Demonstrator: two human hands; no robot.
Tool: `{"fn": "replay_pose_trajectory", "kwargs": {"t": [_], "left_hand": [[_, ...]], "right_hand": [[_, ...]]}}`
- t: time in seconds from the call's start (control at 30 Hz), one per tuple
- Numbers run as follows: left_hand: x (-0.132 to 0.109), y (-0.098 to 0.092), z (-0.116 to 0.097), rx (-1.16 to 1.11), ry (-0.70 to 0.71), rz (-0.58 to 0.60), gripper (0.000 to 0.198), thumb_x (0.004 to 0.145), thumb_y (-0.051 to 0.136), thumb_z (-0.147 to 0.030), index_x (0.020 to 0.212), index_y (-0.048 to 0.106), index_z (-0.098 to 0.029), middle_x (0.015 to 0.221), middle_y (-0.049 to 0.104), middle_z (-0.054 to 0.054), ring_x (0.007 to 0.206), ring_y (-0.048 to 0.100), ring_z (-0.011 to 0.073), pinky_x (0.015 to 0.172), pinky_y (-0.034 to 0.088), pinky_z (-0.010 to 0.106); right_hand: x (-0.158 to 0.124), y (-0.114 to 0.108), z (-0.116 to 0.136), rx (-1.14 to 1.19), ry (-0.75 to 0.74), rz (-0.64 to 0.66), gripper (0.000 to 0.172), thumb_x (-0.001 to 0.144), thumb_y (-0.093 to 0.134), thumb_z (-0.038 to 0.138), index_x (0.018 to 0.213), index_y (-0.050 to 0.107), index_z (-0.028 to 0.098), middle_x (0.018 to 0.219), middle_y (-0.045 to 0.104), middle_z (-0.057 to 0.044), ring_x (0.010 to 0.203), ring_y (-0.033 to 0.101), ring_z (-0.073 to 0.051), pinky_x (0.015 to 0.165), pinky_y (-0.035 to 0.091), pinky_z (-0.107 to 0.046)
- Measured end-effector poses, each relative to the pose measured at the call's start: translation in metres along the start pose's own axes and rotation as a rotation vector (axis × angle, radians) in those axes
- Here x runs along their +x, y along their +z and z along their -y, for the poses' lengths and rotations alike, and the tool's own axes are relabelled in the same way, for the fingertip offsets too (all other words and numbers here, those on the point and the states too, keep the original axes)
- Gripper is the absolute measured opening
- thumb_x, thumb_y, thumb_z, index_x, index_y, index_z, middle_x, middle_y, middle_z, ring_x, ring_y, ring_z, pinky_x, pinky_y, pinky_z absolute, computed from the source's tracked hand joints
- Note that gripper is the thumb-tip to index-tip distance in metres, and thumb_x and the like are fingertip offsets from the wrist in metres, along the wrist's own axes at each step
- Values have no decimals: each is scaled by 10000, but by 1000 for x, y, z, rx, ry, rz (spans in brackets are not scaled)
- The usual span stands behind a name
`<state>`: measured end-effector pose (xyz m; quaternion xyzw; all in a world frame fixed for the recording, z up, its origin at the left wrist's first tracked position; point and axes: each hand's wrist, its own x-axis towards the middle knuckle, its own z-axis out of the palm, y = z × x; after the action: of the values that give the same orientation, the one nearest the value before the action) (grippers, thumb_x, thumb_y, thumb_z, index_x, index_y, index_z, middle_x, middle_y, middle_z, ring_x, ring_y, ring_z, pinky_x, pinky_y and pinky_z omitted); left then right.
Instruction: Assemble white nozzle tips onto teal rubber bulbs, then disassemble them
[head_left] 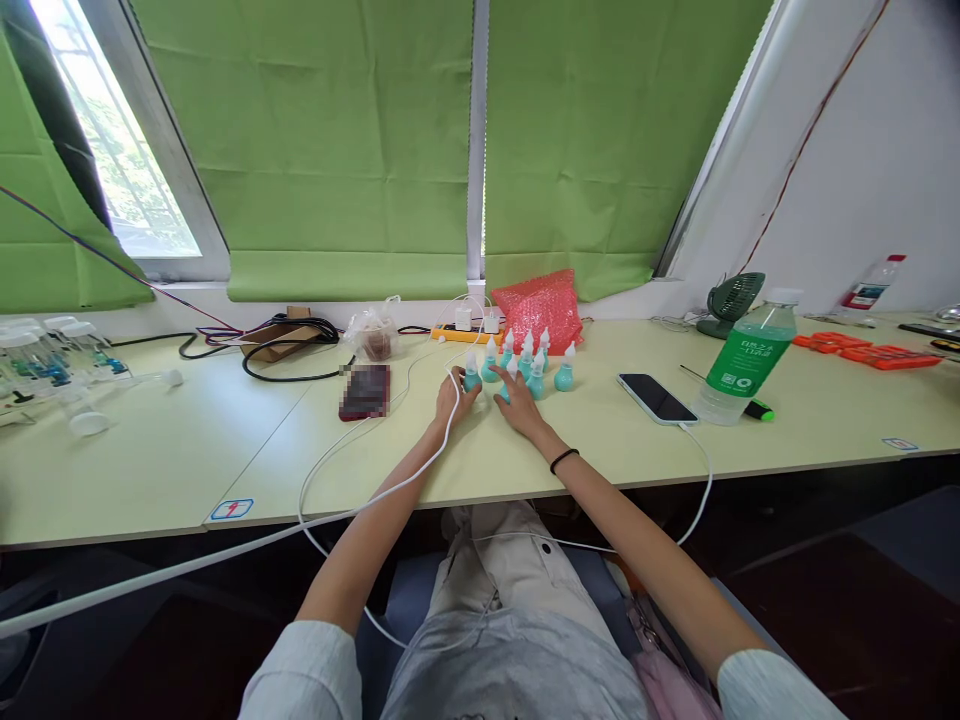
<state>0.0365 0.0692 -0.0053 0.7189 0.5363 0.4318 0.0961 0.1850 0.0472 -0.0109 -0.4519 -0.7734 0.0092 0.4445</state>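
Several small teal squeeze bottles with white pointed tips stand upright in a cluster near the middle of the table. My left hand is closed around one teal squeeze bottle at the cluster's left edge, its tip showing above the fingers. At the front of the group, my right hand has its thumb and fingers bent around another bottle, which they partly cover. A single bottle stands a little apart on the right. A white cable passes in front of my left hand.
Behind the bottles lie a red bubble-wrap bag and an orange power strip. A dark phone is to the left. Rightward are a white phone, a large green-labelled bottle and a small fan.
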Motion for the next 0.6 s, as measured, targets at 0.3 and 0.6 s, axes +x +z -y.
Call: {"fn": "replay_pose_trajectory", "kwargs": {"t": [0.3, 0.6], "left_hand": [[2, 0, 4, 16, -24, 71, 296, 779, 461, -363, 1005, 484, -173, 781, 625, 64, 653, 575, 163, 575, 409, 250], [1, 0, 0, 87, -4, 83, 279, 827, 385, -341, 989, 543, -179, 808, 620, 66, 728, 574, 176, 639, 419, 259]], "right_hand": [[1, 0, 1, -9, 14, -23, 517, 740, 385, 127, 1231, 305, 271, 1157, 409, -38, 1064, 359, -208, 892, 340, -402], [0, -2, 3, -16, 19, -29, 476, 763, 327, 126, 1217, 325, 266, 1071, 435, -53, 1017, 383, -206, 860, 364, -391]]}}
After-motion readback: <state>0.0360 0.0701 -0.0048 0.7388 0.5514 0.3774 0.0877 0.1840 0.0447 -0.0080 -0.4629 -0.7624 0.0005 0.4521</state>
